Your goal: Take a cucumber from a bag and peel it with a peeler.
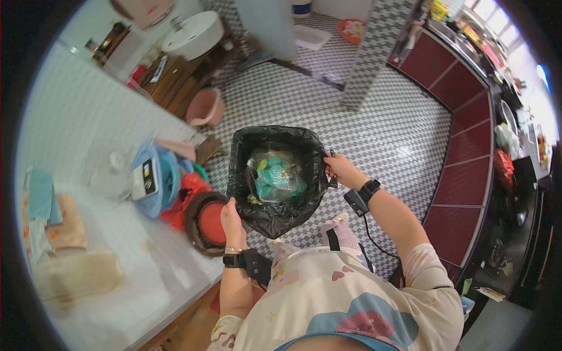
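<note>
A trash bin lined with a black plastic bag point(281, 226) is held up in front of my body, above the tiled floor. Inside it lies crumpled rubbish point(279, 177), with clear plastic and green wrapping on top. My left hand point(232, 221) grips the bin's near left rim. At the right rim, my right hand point(342, 169) is closed around the edge, and a dark handle-like piece point(333, 179) shows by its fingers. The bag's folded edge hangs over the outside, so the bin's own walls are hidden.
A brown-rimmed container with a red inside point(213, 221), a red plastic bag point(186, 193) and blue basins point(156, 206) stand left of the bin. A pink bucket point(205, 107) sits beyond, below the washbasin point(193, 37). Dark red cabinets point(459, 184) line the right; a tiled pillar point(373, 57) rises ahead.
</note>
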Tool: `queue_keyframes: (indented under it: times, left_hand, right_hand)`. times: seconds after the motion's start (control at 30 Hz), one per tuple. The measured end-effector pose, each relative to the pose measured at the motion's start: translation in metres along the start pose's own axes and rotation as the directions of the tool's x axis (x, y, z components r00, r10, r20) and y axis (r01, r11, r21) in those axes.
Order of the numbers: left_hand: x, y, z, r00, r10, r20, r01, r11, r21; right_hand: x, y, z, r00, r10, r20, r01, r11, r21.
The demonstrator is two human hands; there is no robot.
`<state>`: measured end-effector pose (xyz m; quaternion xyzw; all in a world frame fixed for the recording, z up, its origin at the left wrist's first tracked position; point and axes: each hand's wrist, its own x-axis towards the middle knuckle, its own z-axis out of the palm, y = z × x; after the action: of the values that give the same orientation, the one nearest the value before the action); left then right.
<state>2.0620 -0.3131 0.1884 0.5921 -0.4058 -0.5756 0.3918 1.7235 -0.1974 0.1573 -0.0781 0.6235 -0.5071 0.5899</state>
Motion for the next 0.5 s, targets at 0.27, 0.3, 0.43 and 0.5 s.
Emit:
queue_keyframes:
  times: [0.27,0.3,0.43,0.5]
  left_hand:
    - [-0.072,-0.032,0.284,0.794,-0.225,0.564,0.256,0.966,0.025]
    - [-0.085,-0.031,0.323,0.726,-0.268,0.633,0.284,0.955,0.079]
    - [-0.099,-0.056,0.452,0.578,-0.366,0.73,0.282,0.928,0.242]
    - [-0.105,-0.072,0.519,0.569,-0.394,0.722,0.279,0.918,0.281]
  right_hand:
    - [-0.085,-0.005,-0.299,0.938,0.022,-0.346,0.101,0.937,0.333]
    - [-0.095,-0.002,-0.336,0.922,0.033,-0.385,0.114,0.928,0.354]
    - [-0.12,-0.007,-0.437,0.908,0.058,-0.415,0.223,0.771,0.596]
    - [-0.128,-0.017,-0.469,0.855,-0.007,-0.519,0.244,0.888,0.39]
